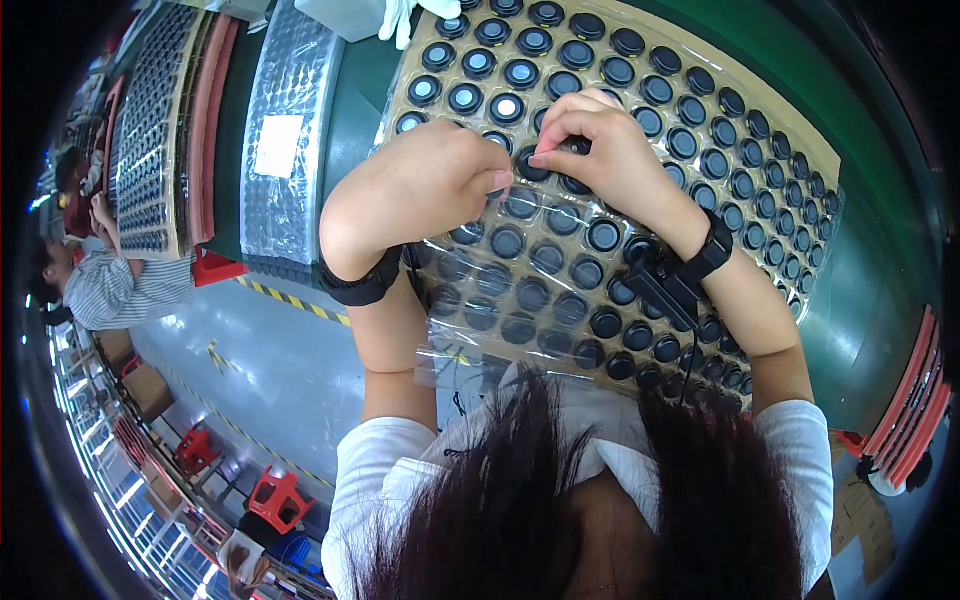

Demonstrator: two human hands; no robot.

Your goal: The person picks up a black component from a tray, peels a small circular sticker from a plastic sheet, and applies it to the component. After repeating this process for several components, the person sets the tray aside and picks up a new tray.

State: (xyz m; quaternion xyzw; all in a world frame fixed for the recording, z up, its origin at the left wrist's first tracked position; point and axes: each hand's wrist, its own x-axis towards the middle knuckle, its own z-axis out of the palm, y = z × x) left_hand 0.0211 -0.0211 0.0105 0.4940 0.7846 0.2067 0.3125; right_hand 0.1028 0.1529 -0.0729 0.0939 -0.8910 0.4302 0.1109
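Observation:
Rows of black round parts (603, 235) with lens-like tops fill a clear moulded tray (455, 128) in front of me. Over the tray's near left portion lies a sheet of clear plastic film (500, 275). My left hand (440, 175) is closed in a pinch above the tray; what it grips, if anything, is hidden by the fingers. To its right, my right hand (605, 145) pinches with thumb and fingertip at a black round part (532, 163) among the rows. Both wrists carry black bands, and a small black device (662, 290) hangs by the right one.
A bubble-wrapped stack (290, 150) and another loaded tray (155, 130) stand to the left on the green table (860, 260). A white glove (405, 18) lies at the far edge. People sit at far left; red stools (280, 500) stand on the floor below.

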